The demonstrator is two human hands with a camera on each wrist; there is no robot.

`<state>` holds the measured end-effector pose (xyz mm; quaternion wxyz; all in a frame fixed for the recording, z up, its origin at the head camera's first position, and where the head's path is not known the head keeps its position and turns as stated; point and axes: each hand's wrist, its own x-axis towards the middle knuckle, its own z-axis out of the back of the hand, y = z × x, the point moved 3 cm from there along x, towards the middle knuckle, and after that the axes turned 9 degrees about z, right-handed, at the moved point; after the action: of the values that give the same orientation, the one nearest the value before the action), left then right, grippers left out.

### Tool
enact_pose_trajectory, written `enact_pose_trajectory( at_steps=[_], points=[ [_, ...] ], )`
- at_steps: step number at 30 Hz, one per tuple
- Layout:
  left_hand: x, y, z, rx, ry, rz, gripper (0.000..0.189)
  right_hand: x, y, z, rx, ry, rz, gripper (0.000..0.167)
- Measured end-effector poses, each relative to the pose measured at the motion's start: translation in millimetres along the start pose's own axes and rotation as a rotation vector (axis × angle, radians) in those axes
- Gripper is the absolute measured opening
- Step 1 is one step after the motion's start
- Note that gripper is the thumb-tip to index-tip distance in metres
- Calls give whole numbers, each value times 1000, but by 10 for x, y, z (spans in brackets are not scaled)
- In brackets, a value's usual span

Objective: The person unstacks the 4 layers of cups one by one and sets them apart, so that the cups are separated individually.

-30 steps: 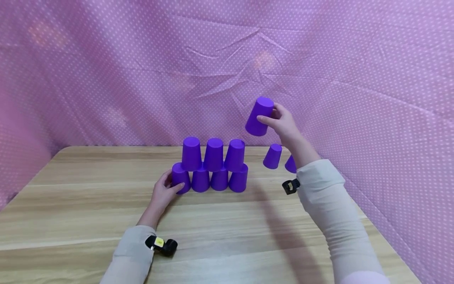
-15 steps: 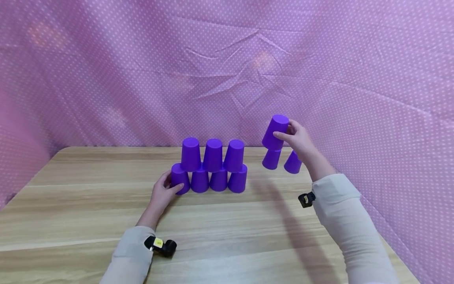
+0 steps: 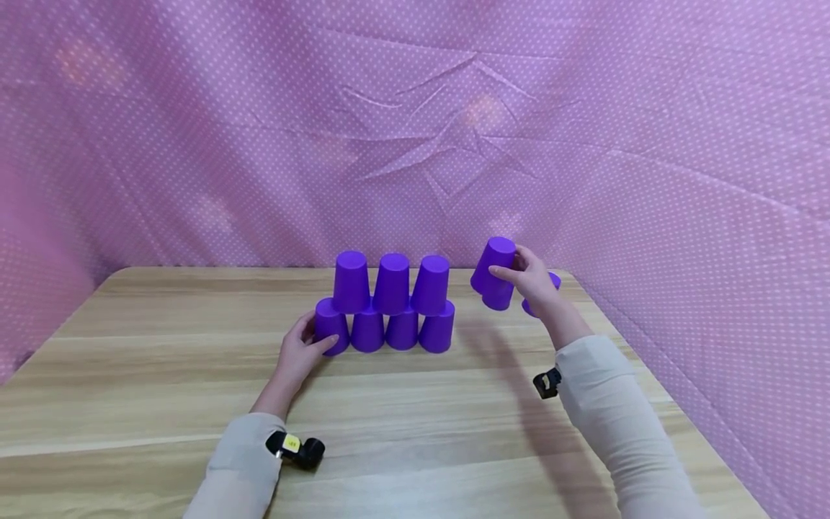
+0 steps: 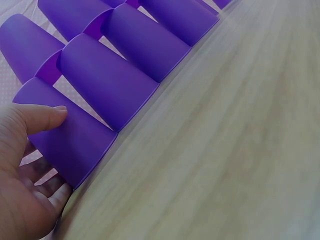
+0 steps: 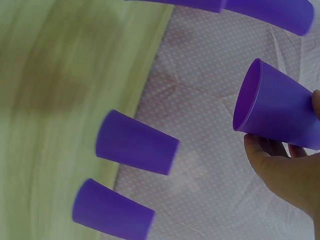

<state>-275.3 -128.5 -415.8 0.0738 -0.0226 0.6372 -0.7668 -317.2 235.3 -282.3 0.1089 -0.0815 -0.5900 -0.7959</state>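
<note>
In the head view my left hand (image 3: 300,353) grips the leftmost bottom-row purple cup (image 3: 333,333), thumb across its front and fingers round its far side. That upside-down cup belongs to a bottom row of several, with three more cups (image 3: 392,283) bridging the gaps on top. Off to the right, my right hand (image 3: 533,281) holds another purple cup (image 3: 495,263), mouth down and slightly tilted, in the air. It overlaps a standing cup (image 3: 497,298) in the head view. The right wrist view shows the held cup (image 5: 282,107) well apart from the two standing cups.
Behind my right hand a second loose cup (image 3: 555,280) stands partly hidden. All of this is on a wood-grain table (image 3: 402,418), its back edge close behind the cups. Pink dotted cloth (image 3: 415,130) hangs at the back and sides.
My right hand first carries its cup right and down, then further down and slightly left, toward the loose cups. The left hand and the stacked cups stay put.
</note>
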Motion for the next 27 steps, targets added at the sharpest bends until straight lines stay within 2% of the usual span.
enact_pose_trajectory(
  at_steps=[6, 14, 19, 27],
  points=[
    [10, -3, 12, -6, -3, -13, 65, 21, -184, -114, 56, -28, -27, 62],
    [25, -3, 18, -2, 11, 5, 66, 120, -387, -213, 67, -73, -45, 61],
    [47, -4, 29, -2, 11, -1, 66, 198, -468, -298, 60, -79, -53, 59],
    [71, -14, 40, -16, 16, -11, 65, 311, -552, -444, 52, -105, -110, 61]
  ],
)
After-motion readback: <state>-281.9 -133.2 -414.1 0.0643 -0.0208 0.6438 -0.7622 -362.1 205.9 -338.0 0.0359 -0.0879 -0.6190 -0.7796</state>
